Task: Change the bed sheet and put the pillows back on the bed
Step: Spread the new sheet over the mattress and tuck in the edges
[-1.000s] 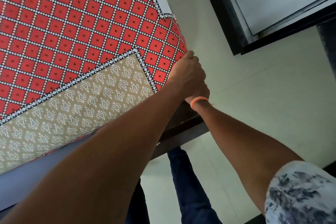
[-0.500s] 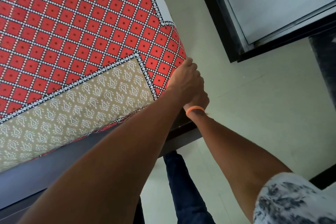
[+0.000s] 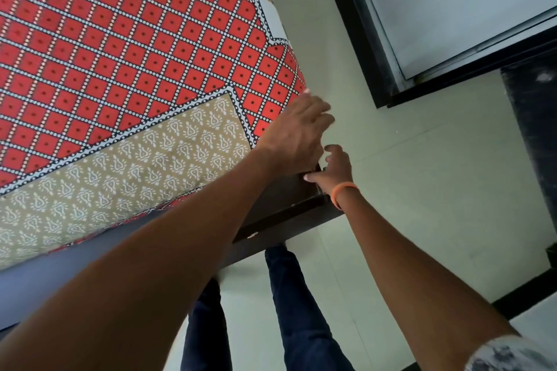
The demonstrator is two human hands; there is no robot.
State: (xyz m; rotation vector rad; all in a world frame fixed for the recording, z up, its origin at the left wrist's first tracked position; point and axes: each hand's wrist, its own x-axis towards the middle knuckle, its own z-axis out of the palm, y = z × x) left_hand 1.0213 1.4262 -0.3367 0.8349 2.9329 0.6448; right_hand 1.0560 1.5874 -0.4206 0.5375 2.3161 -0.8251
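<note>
A red diamond-patterned bed sheet with a tan printed border covers the mattress, drawn over its near right corner. My left hand lies against that corner with its fingers loosely extended over the sheet's edge. Just below it my right hand, with an orange band on the wrist, is spread open, its thumb touching the dark wooden bed frame. No pillows are in view.
Pale tiled floor runs along the right of the bed. A dark-framed door or cabinet stands at the upper right, and a dark object at the far right. My legs in dark trousers stand by the bed frame's corner.
My right hand has come out from under the left hand at the mattress corner and spread open. My left hand's fingers have loosened from a closed hold on the corner.
</note>
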